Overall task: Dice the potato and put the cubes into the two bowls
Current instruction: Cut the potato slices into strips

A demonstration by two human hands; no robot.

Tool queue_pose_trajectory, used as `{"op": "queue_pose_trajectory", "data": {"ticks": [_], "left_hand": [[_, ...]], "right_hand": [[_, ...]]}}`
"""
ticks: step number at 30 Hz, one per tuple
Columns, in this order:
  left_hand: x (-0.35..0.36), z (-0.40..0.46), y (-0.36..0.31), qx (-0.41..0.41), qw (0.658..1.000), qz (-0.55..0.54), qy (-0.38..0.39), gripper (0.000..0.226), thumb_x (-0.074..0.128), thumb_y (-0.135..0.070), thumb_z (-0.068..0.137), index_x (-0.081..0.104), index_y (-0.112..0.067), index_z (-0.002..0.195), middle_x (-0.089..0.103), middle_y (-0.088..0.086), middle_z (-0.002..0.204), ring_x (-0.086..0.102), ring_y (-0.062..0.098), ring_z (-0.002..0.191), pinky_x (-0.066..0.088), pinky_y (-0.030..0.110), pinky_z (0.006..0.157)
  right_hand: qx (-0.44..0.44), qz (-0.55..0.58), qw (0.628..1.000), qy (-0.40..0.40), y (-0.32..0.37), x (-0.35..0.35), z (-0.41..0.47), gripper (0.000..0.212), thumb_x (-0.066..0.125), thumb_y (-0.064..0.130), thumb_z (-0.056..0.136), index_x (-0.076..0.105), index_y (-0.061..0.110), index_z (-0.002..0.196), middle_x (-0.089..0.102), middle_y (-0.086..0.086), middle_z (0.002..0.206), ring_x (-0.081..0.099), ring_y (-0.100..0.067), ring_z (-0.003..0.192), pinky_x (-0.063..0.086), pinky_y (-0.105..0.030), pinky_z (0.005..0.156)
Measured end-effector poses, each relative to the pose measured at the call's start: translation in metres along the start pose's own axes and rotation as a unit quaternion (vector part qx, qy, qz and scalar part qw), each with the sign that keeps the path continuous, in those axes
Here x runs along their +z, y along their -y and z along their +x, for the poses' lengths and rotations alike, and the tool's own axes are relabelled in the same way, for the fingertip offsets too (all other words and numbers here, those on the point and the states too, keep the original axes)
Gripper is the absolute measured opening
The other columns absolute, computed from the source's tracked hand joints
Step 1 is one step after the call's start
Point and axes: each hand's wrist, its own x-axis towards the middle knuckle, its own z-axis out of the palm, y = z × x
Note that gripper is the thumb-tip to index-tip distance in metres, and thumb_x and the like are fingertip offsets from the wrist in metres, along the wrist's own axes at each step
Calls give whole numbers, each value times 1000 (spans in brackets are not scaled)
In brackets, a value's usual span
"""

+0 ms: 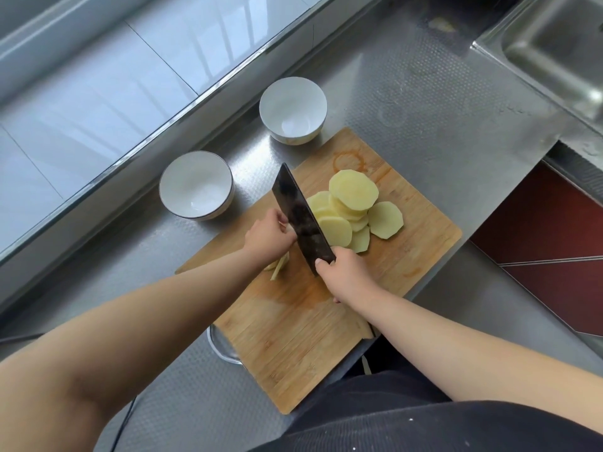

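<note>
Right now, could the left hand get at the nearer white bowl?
Probably yes: the left hand holds potato pieces beside the cleaver, and only bare steel counter lies between it and the nearer bowl.

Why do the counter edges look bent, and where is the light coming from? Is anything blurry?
Head view: the wide-angle lens bows the steel counter and window ledge; daylight from the upper left puts soft glare inside both bowls and a dull sheen on the knife; the potato slices and cutting board look fairly sharp, while the forearms nearest the camera are soft and stretched.
</note>
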Motion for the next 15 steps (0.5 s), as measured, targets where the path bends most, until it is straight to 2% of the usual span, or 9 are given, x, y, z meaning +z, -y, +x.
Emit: {"op": "queue_pose_trajectory", "data": {"ticks": [2,5,8,11,13,15], "left_hand": [[-3,0,-1,-36,997,-71,15,15,62,-21,85,49,-24,90,67,3,89,66,21,88,56,40,80],[-5,0,1,-46,997,-64,16,17,67,-20,84,52,-21,92,67,4,90,66,20,86,57,38,78],[-13,0,3,-7,998,54,13,21,67,-23,85,54,-22,102,63,-2,90,62,17,85,57,37,76],[-23,0,4,60,977,204,19,16,59,-24,89,58,-23,105,65,-4,94,60,15,88,51,29,73],[-28,1,4,62,968,237,50,18,59,-23,87,61,-24,105,66,-6,96,60,14,88,51,28,73],[-33,1,4,50,971,220,74,16,62,-21,86,61,-23,102,65,-7,96,60,13,87,49,23,66]], "right_hand": [[1,3,1000,2,-1,0,-1,16,48,28,96,60,17,100,52,5,69,58,-23,68,58,-41,69],[-10,-7,1000,7,-4,-1,-2,17,48,29,96,60,18,98,54,4,71,59,-22,70,59,-41,69],[-20,-11,1000,16,-7,-1,-4,18,48,28,96,60,18,103,56,5,73,59,-19,76,58,-42,73],[-26,-30,999,14,-10,-3,-3,20,47,27,96,61,15,104,56,6,75,59,-20,80,56,-39,76],[-28,-53,998,7,-12,-5,-3,21,47,27,96,62,13,103,56,6,76,59,-23,84,53,-35,76],[-28,-63,998,7,-14,-6,-3,22,47,27,97,62,13,106,56,6,76,59,-23,86,52,-34,76]]}}
